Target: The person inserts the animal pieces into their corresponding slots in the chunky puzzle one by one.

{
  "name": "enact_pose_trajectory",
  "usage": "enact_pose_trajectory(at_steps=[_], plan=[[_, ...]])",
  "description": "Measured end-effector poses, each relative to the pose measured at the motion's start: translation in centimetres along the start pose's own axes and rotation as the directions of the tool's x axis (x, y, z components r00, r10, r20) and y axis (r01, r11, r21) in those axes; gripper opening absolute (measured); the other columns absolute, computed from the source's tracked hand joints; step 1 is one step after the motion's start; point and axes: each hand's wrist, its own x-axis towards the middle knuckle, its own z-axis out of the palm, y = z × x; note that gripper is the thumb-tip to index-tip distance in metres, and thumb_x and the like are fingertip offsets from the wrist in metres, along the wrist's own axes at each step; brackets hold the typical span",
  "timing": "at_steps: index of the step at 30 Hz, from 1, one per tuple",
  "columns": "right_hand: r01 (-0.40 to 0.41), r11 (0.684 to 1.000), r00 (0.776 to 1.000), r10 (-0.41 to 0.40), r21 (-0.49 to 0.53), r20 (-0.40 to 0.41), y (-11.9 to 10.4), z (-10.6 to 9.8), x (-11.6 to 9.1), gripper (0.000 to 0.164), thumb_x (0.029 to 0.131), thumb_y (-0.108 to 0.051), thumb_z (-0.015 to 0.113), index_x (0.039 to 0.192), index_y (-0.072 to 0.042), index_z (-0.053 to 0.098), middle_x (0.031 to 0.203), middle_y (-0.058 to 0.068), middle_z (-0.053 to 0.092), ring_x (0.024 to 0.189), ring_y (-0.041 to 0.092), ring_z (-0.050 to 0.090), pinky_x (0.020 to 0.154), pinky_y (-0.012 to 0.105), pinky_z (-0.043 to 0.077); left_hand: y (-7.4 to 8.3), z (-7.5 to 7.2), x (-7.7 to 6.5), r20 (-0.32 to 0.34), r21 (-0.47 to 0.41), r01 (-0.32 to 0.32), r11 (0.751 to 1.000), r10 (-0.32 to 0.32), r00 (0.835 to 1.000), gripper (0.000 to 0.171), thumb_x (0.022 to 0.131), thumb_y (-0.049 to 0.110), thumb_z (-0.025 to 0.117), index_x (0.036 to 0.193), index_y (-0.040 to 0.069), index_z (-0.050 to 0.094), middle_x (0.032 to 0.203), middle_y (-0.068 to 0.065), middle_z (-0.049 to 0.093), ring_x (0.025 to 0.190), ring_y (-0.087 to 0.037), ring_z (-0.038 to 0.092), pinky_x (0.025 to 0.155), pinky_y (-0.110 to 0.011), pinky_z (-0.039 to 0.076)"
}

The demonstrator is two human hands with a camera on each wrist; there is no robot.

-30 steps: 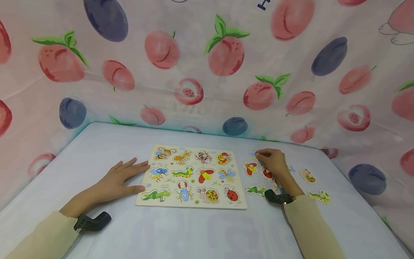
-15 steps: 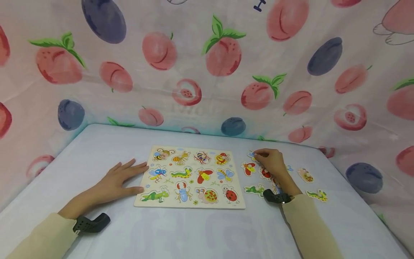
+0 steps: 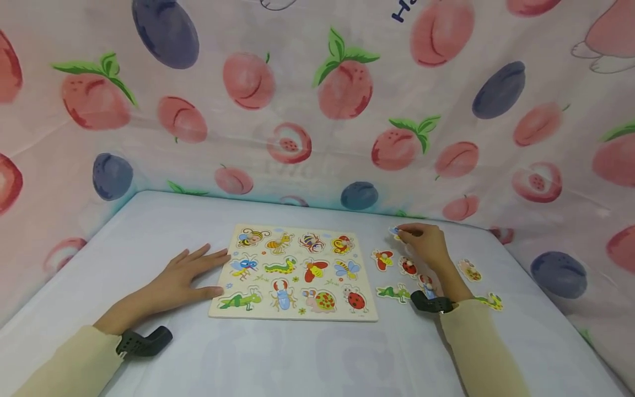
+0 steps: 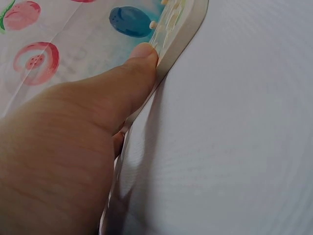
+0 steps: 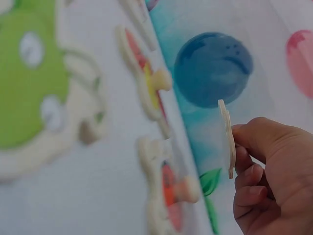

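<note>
A wooden insect puzzle board (image 3: 292, 316) lies on the white-covered table. My left hand (image 3: 178, 278) is spread at its left side, fingertips on the edge; in the left wrist view the thumb (image 4: 142, 56) presses against the board's rim. Beyond the board's right side, my right hand (image 3: 425, 242) pinches a small wooden puzzle piece (image 3: 394, 232) with some blue on it. The right wrist view shows that puzzle piece (image 5: 227, 139) edge-on between thumb and fingers, its knob hidden by them. Nearest that hand lie a ladybug piece (image 3: 408, 266) and a red-winged bug piece (image 3: 383, 259).
Also to the right are a grasshopper piece (image 3: 394, 293), a stag beetle piece (image 3: 425, 286), a snail piece (image 3: 469, 270) and a caterpillar piece (image 3: 491, 301), partly behind the wrist. A fruit-printed curtain (image 3: 288, 77) rises behind the table.
My right hand has moved slightly back and to the right, taking the pinched puzzle piece along. A blue-winged piece is now hidden behind it. The left hand stays at the board.
</note>
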Motion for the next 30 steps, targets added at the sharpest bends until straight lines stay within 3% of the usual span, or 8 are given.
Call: enact_pose_trajectory(at_steps=[5,15,23,30], plan=[[0.031,0.999,0.999,-0.031,0.015,0.007,-0.9,-0.7,-0.1,0.032,0.093,-0.034,0.064,0.113,-0.011,0.070,0.102,0.008,0.069,0.089,0.023,0.061,0.077,0.035,0.052,-0.1,0.1,0.2,0.002,0.006,0.006,1.000,-0.006,1.000,0.076,0.083,0.058,0.064,0.144,0.017,0.045,0.150,-0.003,0.038,0.142,-0.037,0.015,0.110,-0.060,0.005],[0.165,0.986,0.986,-0.165,0.029,0.015,-4.0,-0.9,-0.5,0.031,0.090,-0.035,0.067,0.109,-0.011,0.073,0.086,0.007,0.070,0.082,0.033,0.062,0.062,0.031,0.048,0.1,0.0,0.3,0.016,-0.009,0.027,1.000,-0.027,1.000,0.076,0.083,0.057,0.064,0.144,0.017,0.045,0.150,-0.004,0.038,0.143,-0.037,0.014,0.111,-0.060,0.004],[0.236,0.972,0.971,-0.236,0.016,0.043,-6.5,-0.5,-1.1,0.027,0.090,-0.035,0.068,0.106,-0.013,0.074,0.078,0.007,0.068,0.069,0.023,0.055,0.054,0.030,0.041,-0.1,0.1,0.1,0.018,-0.007,0.027,1.000,-0.027,0.999,0.076,0.082,0.058,0.064,0.144,0.018,0.045,0.150,-0.002,0.038,0.143,-0.036,0.014,0.111,-0.059,0.005],[0.300,0.954,0.951,-0.300,0.023,0.067,-8.5,0.1,-1.0,0.022,0.090,-0.029,0.069,0.105,-0.014,0.074,0.076,0.008,0.067,0.066,0.022,0.053,0.052,0.029,0.039,-0.1,0.0,0.1,0.018,-0.002,0.035,0.999,-0.035,0.999,0.077,0.082,0.058,0.064,0.145,0.018,0.045,0.150,-0.003,0.038,0.143,-0.036,0.014,0.111,-0.059,0.004]])
